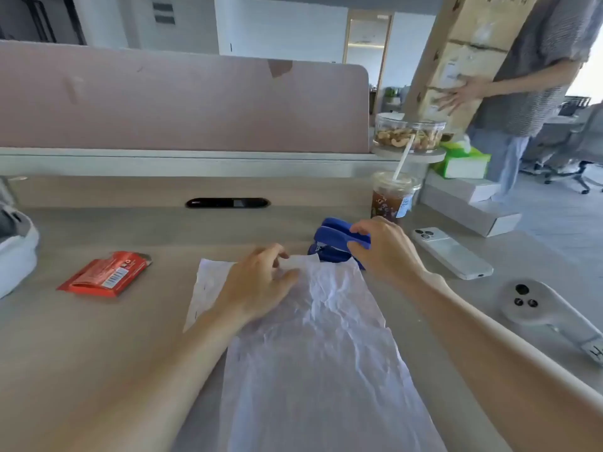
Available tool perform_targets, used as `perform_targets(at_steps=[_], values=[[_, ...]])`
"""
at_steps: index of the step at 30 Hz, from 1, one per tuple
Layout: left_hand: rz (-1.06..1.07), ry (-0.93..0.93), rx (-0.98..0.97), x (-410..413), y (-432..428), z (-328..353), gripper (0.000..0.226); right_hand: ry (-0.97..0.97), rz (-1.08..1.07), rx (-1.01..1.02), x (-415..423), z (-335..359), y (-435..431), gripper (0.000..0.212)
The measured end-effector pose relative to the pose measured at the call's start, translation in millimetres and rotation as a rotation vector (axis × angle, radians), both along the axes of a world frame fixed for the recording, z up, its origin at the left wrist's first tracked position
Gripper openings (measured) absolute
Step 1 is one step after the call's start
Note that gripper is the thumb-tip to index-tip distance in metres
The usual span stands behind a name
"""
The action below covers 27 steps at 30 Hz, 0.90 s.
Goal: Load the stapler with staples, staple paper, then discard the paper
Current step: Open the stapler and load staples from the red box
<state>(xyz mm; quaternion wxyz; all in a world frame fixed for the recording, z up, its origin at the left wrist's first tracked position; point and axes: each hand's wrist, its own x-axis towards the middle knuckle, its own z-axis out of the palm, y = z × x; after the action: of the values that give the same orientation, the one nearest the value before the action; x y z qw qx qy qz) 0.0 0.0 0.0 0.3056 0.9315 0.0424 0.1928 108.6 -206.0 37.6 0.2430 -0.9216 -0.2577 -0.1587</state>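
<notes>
A crumpled white sheet of paper (313, 337) lies flat on the pale wood-grain desk (98, 353), its far edge touching the blue plastic stapler (332, 243). The right hand (381, 249) is clamped on the stapler, thumb and fingers closed around its upper arm. The left hand (257, 282) rests on the paper near its far edge, fingers curled loosely and pressing the sheet down; it grips nothing that can be seen. Whether the paper edge sits inside the stapler mouth cannot be told. In my judgement the stapling step is in hand. Risks: the creased edge may ride over the base instead of entering the slot, giving a missed staple; the left fingertips lie near the stapler's front and could be pinched; a hard press could shove the stapler toward the iced drink cup with straw (393, 199) just behind it.
</notes>
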Motion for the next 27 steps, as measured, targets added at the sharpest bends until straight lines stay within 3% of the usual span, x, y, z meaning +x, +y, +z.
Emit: perform_targets(at_steps=[10,18,24,27], values=[[-0.047,0.014,0.066,6.6,4.6,-10.7,0.047,0.024,0.021,0.022,16.4,-24.9,8.5,0.018],[-0.030,0.068,0.065,6.3,5.8,-8.0,0.046,-0.042,0.037,0.212,5.8,1.5,8.2,0.014],[-0.041,0.128,0.151,3.8,4.7,-5.3,0.031,-0.097,0.030,0.362,-24.5,29.7,-8.0,0.010],[-0.068,0.175,0.139,-0.7,3.5,2.2,0.052,-0.059,0.085,0.280,-42.9,31.6,-14.1,0.011]])
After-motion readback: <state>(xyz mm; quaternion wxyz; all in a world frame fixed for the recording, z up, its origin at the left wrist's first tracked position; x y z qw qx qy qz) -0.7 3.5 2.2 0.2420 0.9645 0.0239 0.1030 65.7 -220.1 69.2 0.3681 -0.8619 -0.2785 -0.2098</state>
